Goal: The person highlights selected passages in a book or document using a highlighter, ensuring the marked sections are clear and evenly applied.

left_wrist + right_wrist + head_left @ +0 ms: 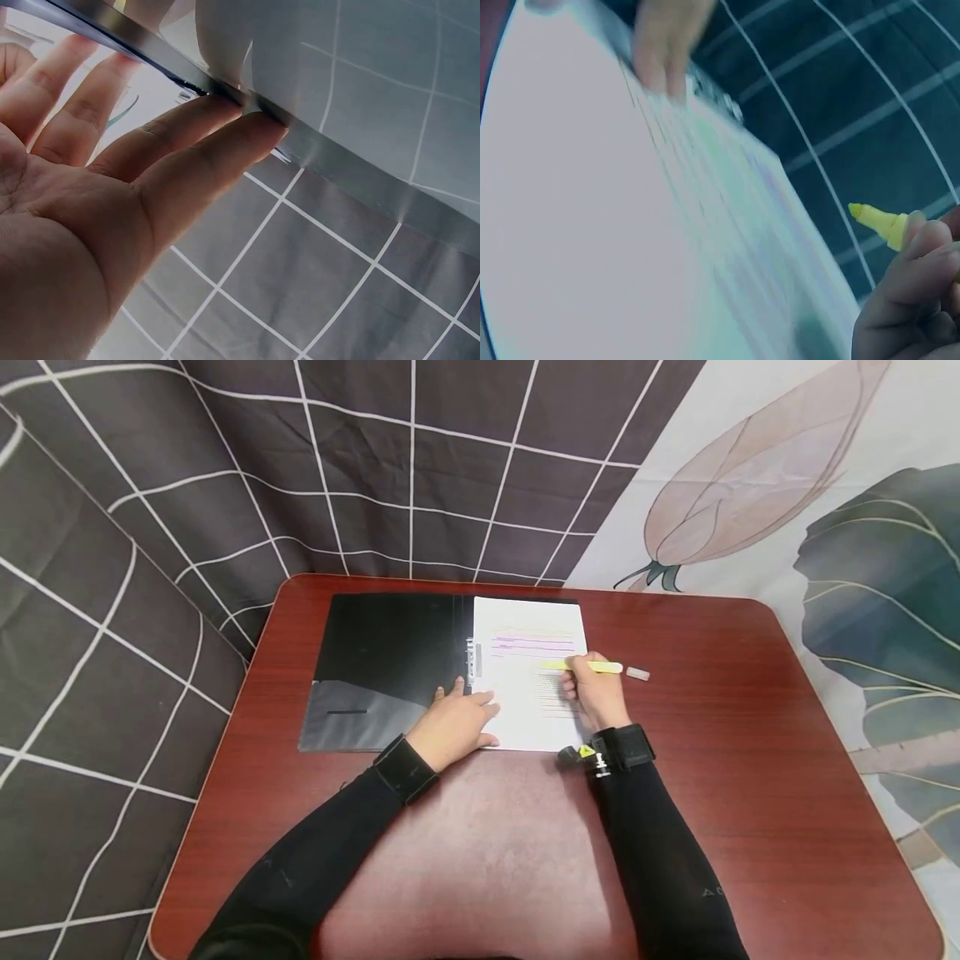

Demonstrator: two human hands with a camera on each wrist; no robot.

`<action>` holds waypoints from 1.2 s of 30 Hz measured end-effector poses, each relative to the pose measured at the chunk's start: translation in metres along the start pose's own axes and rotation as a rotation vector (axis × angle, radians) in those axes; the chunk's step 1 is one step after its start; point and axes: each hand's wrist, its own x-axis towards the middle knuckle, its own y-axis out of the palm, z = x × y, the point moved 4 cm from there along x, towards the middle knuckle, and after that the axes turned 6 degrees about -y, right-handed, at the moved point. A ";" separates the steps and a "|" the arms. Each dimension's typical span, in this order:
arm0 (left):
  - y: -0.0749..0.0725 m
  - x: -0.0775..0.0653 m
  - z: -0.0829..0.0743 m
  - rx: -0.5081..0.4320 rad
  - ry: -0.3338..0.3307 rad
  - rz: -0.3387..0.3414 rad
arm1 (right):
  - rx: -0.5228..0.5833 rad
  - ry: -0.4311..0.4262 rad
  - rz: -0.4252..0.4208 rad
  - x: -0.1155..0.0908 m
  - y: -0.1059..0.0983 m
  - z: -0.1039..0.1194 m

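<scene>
My right hand (597, 693) pinches a yellow highlighter (606, 667) over the right part of a printed sheet (517, 693). In the right wrist view the uncapped yellow tip of the highlighter (874, 217) points away from the fingers. Purple and faint yellow-orange marked lines run across the upper text. My left hand (456, 720) rests with spread fingers on the lower left of the sheet and the spine of an open black ring binder (390, 639). Up close in the left wrist view, the left fingers (195, 172) are extended, their tips touching the surface.
A small pale cap (637, 673) lies on the red-brown table (705, 710), just right of the sheet. The binder's left cover has a clear pocket (360, 718). Dark grid-patterned cloth (375, 468) hangs behind and to the left; a flower-print cloth (750, 502) hangs at right.
</scene>
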 end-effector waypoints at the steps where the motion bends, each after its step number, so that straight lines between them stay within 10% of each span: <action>1: 0.000 0.000 -0.001 0.003 0.000 -0.004 | 0.005 0.002 -0.009 0.001 -0.008 0.000; 14: -0.036 -0.024 -0.014 -0.047 -0.067 0.059 | 0.233 0.049 0.067 -0.009 -0.056 -0.011; 19: -0.029 -0.025 -0.007 -0.037 -0.050 0.056 | 0.380 0.059 0.035 -0.015 -0.064 -0.015; 36: -0.041 -0.041 -0.006 -0.060 -0.065 0.072 | 0.417 0.011 0.027 -0.017 -0.067 -0.004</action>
